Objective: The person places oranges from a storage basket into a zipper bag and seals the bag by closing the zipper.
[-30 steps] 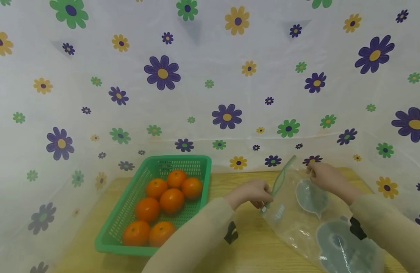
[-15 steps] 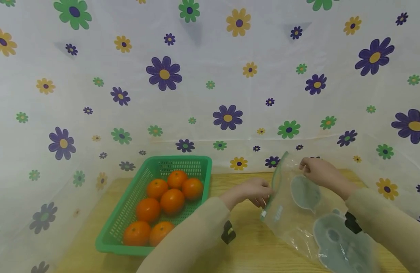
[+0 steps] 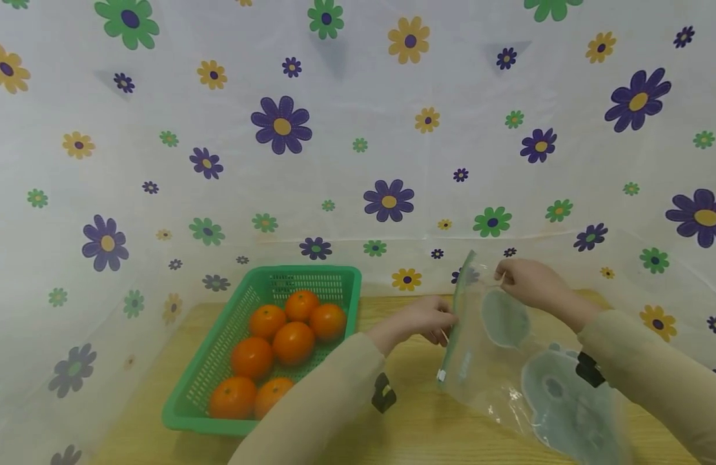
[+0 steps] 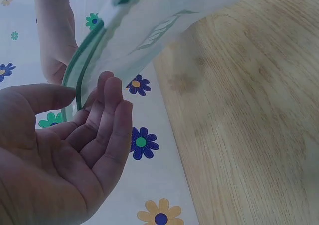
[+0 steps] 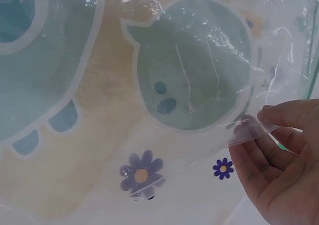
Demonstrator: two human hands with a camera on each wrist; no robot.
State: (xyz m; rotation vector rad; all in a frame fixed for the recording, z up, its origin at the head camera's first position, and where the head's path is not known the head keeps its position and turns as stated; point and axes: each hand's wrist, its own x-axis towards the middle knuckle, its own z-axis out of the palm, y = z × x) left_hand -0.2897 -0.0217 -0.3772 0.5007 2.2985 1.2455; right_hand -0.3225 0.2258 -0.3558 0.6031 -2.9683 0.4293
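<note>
A clear zip-lock bag (image 3: 480, 381) with pale blue-grey printed shapes slants over the right of the table, held up by both hands. Its green zip strip (image 3: 455, 320) faces left, and a white slider (image 3: 441, 374) sits at the near end. My left hand (image 3: 424, 318) pinches that strip; in the left wrist view, thumb and forefinger meet on the green line (image 4: 79, 80), the other fingers lying behind it. At the bag's far edge, my right hand (image 3: 532, 283) pinches the clear film, seen closely between thumb (image 5: 289, 113) and fingers in the right wrist view.
A green plastic basket (image 3: 218, 425) holding several oranges (image 3: 294, 342) stands left of the hands. My left sleeve overlaps its near right corner. The wood-grain table (image 3: 416, 420) ends at a white flower-printed sheet (image 3: 334, 161) behind and at the sides.
Both hands have shifted left, drawing the bag with them. The zip strip stands more upright, and the slider, earlier by the left fingers, now shows below them.
</note>
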